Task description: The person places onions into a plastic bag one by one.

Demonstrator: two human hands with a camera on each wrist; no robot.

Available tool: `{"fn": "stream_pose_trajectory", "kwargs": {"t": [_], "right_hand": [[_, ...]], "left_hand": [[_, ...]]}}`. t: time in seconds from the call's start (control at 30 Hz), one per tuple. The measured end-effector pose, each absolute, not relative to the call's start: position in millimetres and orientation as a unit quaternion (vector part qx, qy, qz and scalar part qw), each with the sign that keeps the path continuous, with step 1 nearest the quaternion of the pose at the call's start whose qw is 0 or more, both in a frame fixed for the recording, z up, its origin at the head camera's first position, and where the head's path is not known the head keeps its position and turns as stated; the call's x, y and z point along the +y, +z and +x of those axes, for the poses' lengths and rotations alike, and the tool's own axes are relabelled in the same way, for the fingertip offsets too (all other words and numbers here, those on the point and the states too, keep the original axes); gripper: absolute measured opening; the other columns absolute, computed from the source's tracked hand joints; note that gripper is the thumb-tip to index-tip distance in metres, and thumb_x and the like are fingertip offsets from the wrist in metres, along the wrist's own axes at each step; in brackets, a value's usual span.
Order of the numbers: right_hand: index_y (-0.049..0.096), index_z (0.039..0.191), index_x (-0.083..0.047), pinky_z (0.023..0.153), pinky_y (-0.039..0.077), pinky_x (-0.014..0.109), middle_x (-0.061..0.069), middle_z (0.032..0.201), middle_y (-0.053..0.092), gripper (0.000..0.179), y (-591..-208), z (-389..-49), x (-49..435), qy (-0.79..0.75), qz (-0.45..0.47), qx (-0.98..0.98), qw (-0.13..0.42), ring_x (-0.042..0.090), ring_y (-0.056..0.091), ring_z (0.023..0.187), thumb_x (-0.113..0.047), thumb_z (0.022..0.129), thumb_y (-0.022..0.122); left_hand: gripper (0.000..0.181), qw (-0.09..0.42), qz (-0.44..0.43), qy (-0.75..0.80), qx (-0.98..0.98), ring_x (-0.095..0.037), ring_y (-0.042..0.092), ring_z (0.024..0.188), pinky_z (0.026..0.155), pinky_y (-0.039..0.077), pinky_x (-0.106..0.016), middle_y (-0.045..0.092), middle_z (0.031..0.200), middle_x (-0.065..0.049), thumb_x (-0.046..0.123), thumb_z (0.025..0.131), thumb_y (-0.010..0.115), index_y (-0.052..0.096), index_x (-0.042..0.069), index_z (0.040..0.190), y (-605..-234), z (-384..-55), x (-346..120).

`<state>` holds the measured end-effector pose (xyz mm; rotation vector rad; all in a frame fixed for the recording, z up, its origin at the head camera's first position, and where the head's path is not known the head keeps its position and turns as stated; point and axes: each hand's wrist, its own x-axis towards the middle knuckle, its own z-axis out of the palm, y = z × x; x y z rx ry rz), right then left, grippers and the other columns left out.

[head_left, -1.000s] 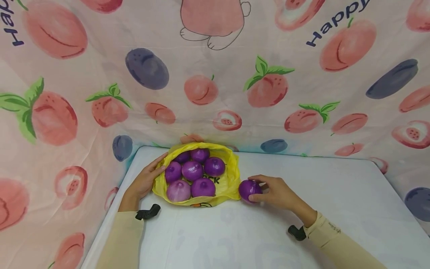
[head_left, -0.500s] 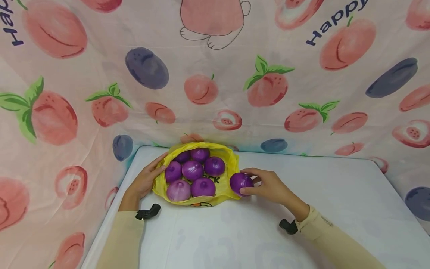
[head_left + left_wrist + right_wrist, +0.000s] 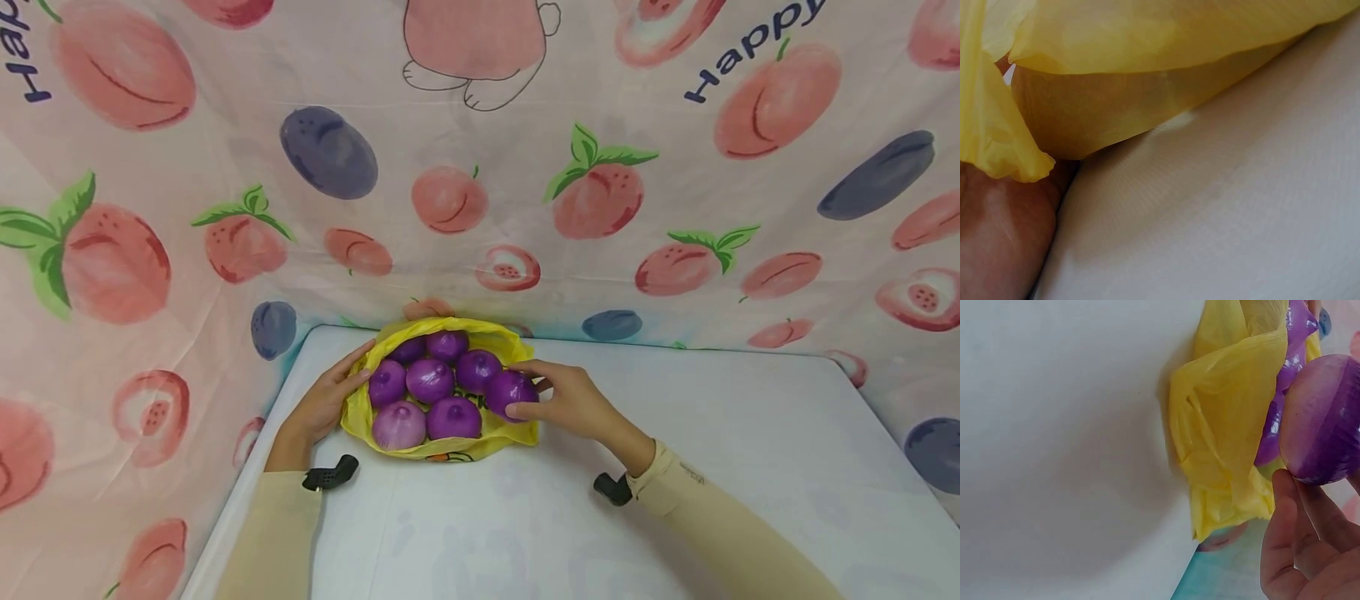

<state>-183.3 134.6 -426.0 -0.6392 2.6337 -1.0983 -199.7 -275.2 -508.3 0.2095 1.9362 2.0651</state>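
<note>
A yellow plastic bag (image 3: 517, 433) lies on the table with its mouth wide, several glossy purple onions (image 3: 430, 382) inside. At its left rim, my left hand (image 3: 326, 400) holds the plastic, thumb over the edge and fingers along the outside. The left wrist view shows a yellow fold draped over part of that hand. My right hand (image 3: 573, 402) grips another purple onion (image 3: 512, 394) between thumb and fingers, over the bag's right side. In the right wrist view this held onion (image 3: 1322, 419) is beside the bag's mouth, its skin pale on one side and dark on the other.
A white cloth (image 3: 465, 533) covers the table. Behind and at the left stands a fruit-printed curtain (image 3: 480, 150), close to the bag's far side. A black camera mount (image 3: 330, 473) sticks out at the left wrist, another black mount (image 3: 612, 489) at the right.
My right hand has carried its onion leftward and up from the table beside the bag, across the right rim to above the bag's mouth. The left hand and the bag stay in place.
</note>
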Motion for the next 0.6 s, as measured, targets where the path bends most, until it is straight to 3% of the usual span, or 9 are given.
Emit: {"fn": "stream_pose_trajectory", "kwargs": {"t": [0.37, 0.6], "right_hand": [[0.065, 0.138, -0.021, 0.091, 0.059, 0.039, 0.004, 0.124, 0.070, 0.065, -430.3, -190.2, 112.5, -0.346, -0.237, 0.902, 0.098, 0.021, 0.064, 0.110, -0.049, 0.082, 0.083], [0.065, 0.138, -0.022, 0.089, 0.059, 0.035, 0.004, 0.125, 0.070, 0.066, -430.6, -193.3, 104.5, -0.323, -0.228, 0.914, 0.093, 0.021, 0.063, 0.107, -0.050, 0.082, 0.084]], "left_hand": [[0.059, 0.150, 0.078, 0.721, 0.672, -0.006, 0.043, 0.137, 0.102, 0.050, -0.020, 0.017, 0.171, -0.007, 0.028, 0.108, 0.052, 0.029, 0.027, 0.163, -508.9, -199.6, -275.5], [0.059, 0.150, 0.074, 0.720, 0.674, -0.008, 0.042, 0.138, 0.102, 0.050, -0.019, 0.018, 0.171, -0.007, 0.028, 0.108, 0.052, 0.029, 0.028, 0.162, -510.2, -200.1, -275.3]]}}
